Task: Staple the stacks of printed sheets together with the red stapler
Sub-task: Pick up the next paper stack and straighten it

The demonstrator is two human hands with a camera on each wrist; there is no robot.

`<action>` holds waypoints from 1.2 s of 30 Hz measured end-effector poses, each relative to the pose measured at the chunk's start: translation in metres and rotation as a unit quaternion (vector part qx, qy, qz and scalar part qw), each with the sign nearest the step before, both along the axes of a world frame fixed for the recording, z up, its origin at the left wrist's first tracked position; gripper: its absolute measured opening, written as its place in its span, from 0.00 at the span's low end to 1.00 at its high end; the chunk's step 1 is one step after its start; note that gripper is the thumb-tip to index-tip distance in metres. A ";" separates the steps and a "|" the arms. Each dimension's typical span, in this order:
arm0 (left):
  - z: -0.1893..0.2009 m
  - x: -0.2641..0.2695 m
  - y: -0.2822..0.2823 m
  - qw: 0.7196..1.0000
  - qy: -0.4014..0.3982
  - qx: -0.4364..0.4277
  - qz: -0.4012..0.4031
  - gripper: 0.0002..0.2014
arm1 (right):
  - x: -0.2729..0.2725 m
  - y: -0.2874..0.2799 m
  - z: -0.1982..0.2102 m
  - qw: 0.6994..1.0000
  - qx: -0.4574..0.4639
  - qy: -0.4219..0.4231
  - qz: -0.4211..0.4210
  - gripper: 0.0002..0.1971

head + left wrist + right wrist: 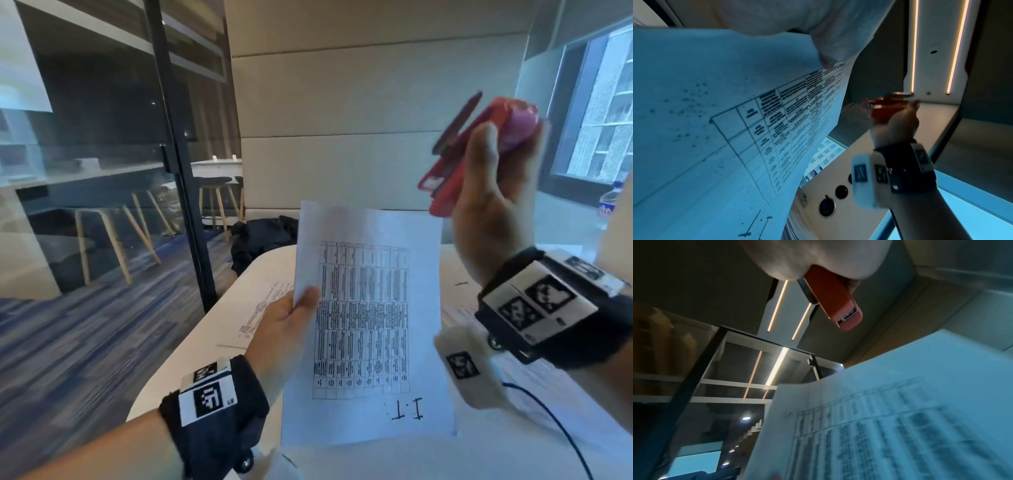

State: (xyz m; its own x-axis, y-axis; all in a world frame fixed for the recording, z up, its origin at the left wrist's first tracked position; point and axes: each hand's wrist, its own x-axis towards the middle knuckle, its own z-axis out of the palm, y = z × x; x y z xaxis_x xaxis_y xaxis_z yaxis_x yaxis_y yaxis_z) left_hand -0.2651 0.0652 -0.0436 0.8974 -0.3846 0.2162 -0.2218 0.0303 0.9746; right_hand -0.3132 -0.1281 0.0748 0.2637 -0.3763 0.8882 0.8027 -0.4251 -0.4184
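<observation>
My left hand (291, 315) pinches a stack of printed sheets (370, 325) by its left edge, thumb on top, holding it up over the table. The top sheet carries a printed table and handwritten "I.T". My right hand (493, 192) grips the red stapler (459, 154), raised above the stack's upper right corner, apart from the paper, its mouth gaping. In the right wrist view the red stapler (834, 296) points away from the palm above the stack of printed sheets (900, 418). The left wrist view shows the stack of printed sheets (735, 129) close up and the red stapler (885, 108) beyond it.
More printed sheets (263, 308) lie on the white table (205, 342) under the held stack. A dark bag (260, 240) sits at the table's far edge. Wooden stools (113, 236) stand behind a glass partition at the left. A blue cable (555, 421) trails at the right.
</observation>
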 end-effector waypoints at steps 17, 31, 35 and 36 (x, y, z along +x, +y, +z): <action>0.008 -0.030 -0.027 0.992 -0.105 0.057 -0.049 0.28 | 0.024 0.056 0.008 0.991 0.068 0.074 0.089 0.33; 0.007 -0.019 -0.022 0.999 0.014 0.045 -0.022 0.16 | 0.013 0.033 0.022 0.997 0.028 0.071 0.029 0.14; 0.025 0.013 0.000 0.995 0.016 0.092 0.043 0.15 | 0.012 0.005 0.016 0.987 0.029 0.118 -0.106 0.08; 0.031 0.025 0.007 0.991 0.007 0.123 0.060 0.15 | 0.010 0.000 0.012 0.980 0.024 0.146 -0.132 0.08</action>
